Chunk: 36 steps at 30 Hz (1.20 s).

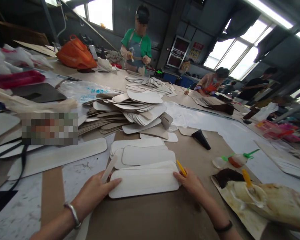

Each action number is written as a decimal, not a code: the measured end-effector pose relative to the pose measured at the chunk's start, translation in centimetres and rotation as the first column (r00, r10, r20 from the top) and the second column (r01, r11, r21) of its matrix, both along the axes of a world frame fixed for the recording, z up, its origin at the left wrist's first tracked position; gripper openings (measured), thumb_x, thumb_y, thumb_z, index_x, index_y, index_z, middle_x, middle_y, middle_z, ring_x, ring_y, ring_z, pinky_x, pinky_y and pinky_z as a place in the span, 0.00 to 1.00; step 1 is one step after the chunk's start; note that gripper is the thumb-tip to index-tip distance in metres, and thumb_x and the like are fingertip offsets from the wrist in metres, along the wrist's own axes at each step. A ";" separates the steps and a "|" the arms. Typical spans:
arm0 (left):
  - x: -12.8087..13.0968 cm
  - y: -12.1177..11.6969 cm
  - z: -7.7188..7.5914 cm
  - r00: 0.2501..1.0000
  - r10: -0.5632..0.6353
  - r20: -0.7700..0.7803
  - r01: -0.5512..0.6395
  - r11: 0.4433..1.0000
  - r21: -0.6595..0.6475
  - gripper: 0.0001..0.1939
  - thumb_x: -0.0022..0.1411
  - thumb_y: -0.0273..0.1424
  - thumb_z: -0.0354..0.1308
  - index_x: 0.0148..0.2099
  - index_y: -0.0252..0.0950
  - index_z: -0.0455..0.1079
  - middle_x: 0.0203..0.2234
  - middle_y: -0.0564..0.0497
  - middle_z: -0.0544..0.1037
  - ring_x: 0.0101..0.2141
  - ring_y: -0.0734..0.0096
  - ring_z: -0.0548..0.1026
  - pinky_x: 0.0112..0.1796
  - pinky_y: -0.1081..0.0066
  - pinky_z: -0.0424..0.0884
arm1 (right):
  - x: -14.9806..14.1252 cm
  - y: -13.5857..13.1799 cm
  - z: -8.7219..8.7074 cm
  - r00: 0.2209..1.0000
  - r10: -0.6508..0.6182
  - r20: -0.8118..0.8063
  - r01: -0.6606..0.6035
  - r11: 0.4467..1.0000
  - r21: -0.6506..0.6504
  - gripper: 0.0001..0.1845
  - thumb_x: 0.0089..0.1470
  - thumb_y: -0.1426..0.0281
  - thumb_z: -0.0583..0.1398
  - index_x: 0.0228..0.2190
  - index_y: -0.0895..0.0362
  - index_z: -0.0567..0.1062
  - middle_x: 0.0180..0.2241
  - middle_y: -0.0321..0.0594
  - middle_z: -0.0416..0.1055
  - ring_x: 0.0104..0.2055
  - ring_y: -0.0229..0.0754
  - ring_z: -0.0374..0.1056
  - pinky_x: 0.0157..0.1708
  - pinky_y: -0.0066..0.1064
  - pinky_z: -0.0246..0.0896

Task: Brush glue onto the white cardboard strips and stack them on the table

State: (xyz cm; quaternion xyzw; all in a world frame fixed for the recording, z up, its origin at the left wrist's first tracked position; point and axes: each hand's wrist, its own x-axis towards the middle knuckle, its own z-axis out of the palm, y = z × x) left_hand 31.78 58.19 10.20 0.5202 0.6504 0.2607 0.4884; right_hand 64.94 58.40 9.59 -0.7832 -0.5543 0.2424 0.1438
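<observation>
A long white panel (145, 181) with rounded corners lies low in front of me, gripped at both ends. My left hand (103, 185) pinches its left end, thumb on top. A flat pale strip (109, 169) also stands up from that hand. At the right end, my right hand (188, 181) has its fingertips closed on the panel's edge. It also holds a slim yellow tool (181, 168), whose lower part is hidden by the fingers. Just beyond, more white rounded panels (148, 155) lie overlapping on the brown board (130, 216).
Behind is a tall loose pile of panels (140, 111). To the right are a black cone (202, 139), small bottles with green tips (240, 160) and a stained container (272, 200) holding a yellow handle. An orange bag (76, 53) lies far left. Co-workers (137, 43) work across the table.
</observation>
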 end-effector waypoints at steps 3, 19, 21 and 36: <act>0.1 0.3 0.2 0.998 -0.032 0.050 0.035 0.998 -0.049 0.15 0.43 0.43 0.60 0.29 0.37 0.71 0.21 0.54 0.76 0.27 0.59 0.73 0.27 0.72 0.63 | 0.3 0.0 -0.3 0.994 0.035 -0.105 -0.040 0.999 -0.038 0.16 0.42 0.56 0.60 0.22 0.55 0.63 0.19 0.30 0.62 0.24 0.39 0.60 0.24 0.28 0.52; -0.2 -2.2 -1.1 0.968 -0.174 -0.182 0.186 0.981 0.054 0.16 0.51 0.46 0.51 0.31 0.38 0.65 0.21 0.56 0.68 0.27 0.64 0.69 0.29 0.71 0.62 | 0.3 -2.0 1.6 0.905 -0.021 -0.424 -0.008 0.998 -0.065 0.18 0.37 0.58 0.63 0.23 0.55 0.63 0.18 0.30 0.58 0.23 0.36 0.57 0.21 0.26 0.51; -0.4 -2.5 -1.2 0.960 -0.187 -0.207 0.204 0.977 0.063 0.16 0.51 0.46 0.52 0.32 0.38 0.65 0.20 0.56 0.67 0.26 0.64 0.68 0.29 0.70 0.62 | 0.3 -2.4 2.2 0.861 0.013 -0.508 -0.026 1.000 -0.018 0.21 0.38 0.58 0.64 0.31 0.57 0.66 0.21 0.31 0.62 0.26 0.38 0.62 0.25 0.27 0.57; -3.3 -6.8 -2.6 0.994 -0.111 0.011 0.108 0.979 0.173 0.29 0.44 0.45 0.64 0.49 0.42 0.67 0.45 0.52 0.75 0.48 0.55 0.69 0.46 0.71 0.65 | 1.0 -9.9 1.5 0.945 0.298 -0.132 -0.282 0.951 0.131 0.10 0.45 0.64 0.57 0.31 0.53 0.71 0.29 0.38 0.72 0.33 0.45 0.67 0.35 0.33 0.61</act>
